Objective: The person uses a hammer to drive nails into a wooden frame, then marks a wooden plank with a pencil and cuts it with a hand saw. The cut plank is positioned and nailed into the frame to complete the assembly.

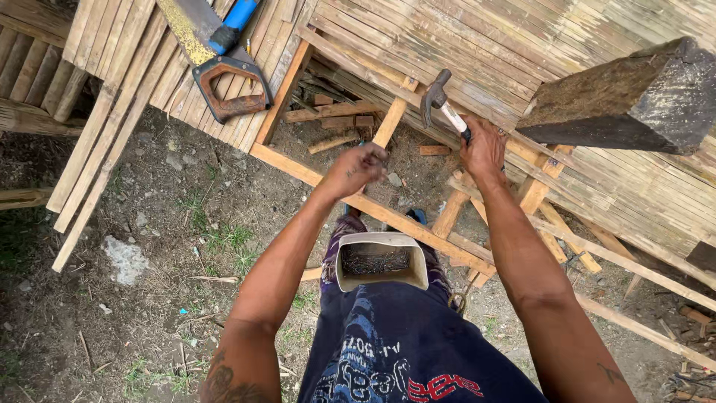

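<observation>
Hammer (441, 104) up in the air, gripped by the right hand (483, 149), fingers wrapped tight round the handle, steel claw head raised over the bamboo panel (477, 52). Left hand (358, 168) is out in front, fingers pinched together low over a wooden batten (391, 123) at the panel's near edge; whatever it pinches is too small to make out. Box (382, 261) sits at the waist between both forearms, open-topped, a heap of dark nails lying inside. Long slat (358, 198) runs diagonally under the hands across the bare ground. Saw (224, 67) lies flat on the panel's far left corner, brown handle toward us, blue-handled tool just beside it. Big dark beam (634, 97) juts in from the right edge, above the panel
</observation>
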